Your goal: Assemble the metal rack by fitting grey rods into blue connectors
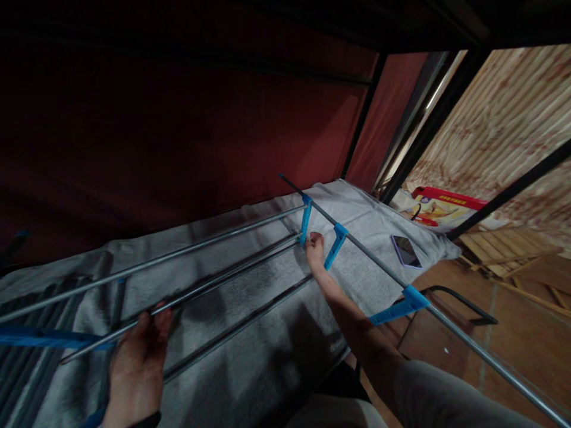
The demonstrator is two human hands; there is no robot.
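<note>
My left hand (pixel 141 345) is closed around a thin metal tube (pixel 203 289) near its lower left end. That tube slants up to the right, toward a blue plastic bracket (pixel 306 221). Fingers curled, my right hand (pixel 314 245) grips the lower end of this bracket where the tube meets it; the exact joint is hidden. A long grey pole (pixel 375 258) carries this bracket, a second blue bracket (pixel 335 246) and a third blue bracket (pixel 401 305). Another metal tube (pixel 178 249) runs behind my hands, and one more tube (pixel 241 321) lies nearer me.
Beneath the parts is a grey blanket (pixel 357 208). More tubes (pixel 31 368) and a blue plastic bar (pixel 49 337) lie at left. A phone (pixel 405 251) rests at right. Beyond the dark frame post (pixel 428 128) are a red box (pixel 448 208) and wooden slats (pixel 508 246).
</note>
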